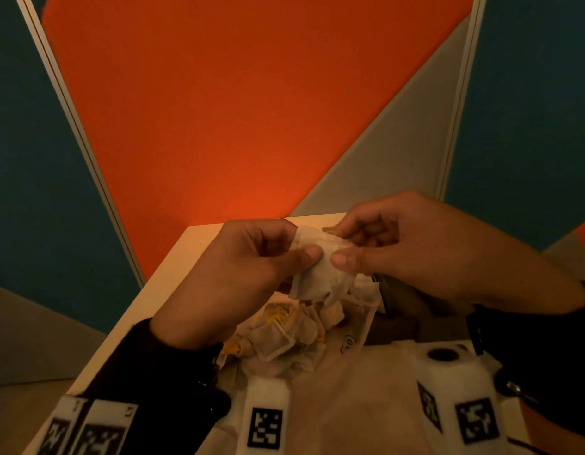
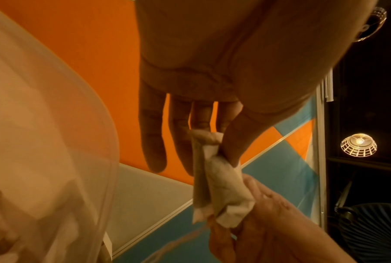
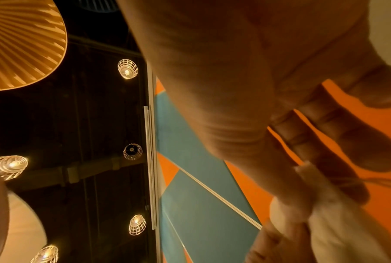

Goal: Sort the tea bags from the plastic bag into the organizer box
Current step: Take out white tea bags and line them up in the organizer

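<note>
Both hands hold a clump of pale paper tea bags (image 1: 317,274) in the air above the table. My left hand (image 1: 251,267) pinches its left side between thumb and fingers, and my right hand (image 1: 383,244) pinches its upper right. The left wrist view shows two tea bags (image 2: 214,179) side by side, pinched by my left hand (image 2: 221,146) from above and by my right hand (image 2: 257,222) from below. The right wrist view has the tea bag (image 3: 325,213) blurred at my right hand (image 3: 302,186). Below lies the clear plastic bag (image 1: 357,326) with several more tea bags (image 1: 284,333). The organizer box is not clearly visible.
A pale table (image 1: 173,277) runs back to an orange, teal and grey panelled wall (image 1: 251,110). White marker blocks with black square codes (image 1: 265,425) sit on my wrists at the bottom of the head view. Something dark (image 1: 403,307) lies under my right forearm.
</note>
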The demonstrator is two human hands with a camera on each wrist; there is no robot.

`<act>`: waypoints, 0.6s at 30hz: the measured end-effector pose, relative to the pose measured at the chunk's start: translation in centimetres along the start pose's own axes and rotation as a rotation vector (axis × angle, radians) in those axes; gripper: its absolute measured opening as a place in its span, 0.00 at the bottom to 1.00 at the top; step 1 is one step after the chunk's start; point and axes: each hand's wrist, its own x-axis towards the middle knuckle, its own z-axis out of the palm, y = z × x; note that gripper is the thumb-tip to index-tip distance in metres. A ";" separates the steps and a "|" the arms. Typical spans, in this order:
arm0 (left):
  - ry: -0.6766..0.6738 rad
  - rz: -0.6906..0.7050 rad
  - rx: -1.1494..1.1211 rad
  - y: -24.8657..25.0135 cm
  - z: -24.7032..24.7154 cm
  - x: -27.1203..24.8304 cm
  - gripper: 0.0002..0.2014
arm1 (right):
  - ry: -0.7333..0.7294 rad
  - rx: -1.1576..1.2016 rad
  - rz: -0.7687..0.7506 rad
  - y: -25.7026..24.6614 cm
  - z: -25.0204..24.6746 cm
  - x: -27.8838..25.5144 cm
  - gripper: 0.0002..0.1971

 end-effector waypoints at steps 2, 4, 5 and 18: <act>0.012 -0.023 0.006 -0.2 0.2 0.1 0.06 | 0.006 -0.011 -0.002 0.3 -0.1 0.3 0.05; 0.007 -0.062 0.038 -0.3 0.3 0.3 0.06 | 0.034 0.004 0.015 1.1 -0.6 0.5 0.03; -0.001 -0.086 0.066 -0.4 0.2 0.3 0.05 | 0.070 0.003 0.029 1.7 -0.9 0.8 0.03; -0.227 -0.292 0.468 -2.8 0.4 1.1 0.10 | 0.273 0.099 0.327 10.5 -1.4 4.7 0.02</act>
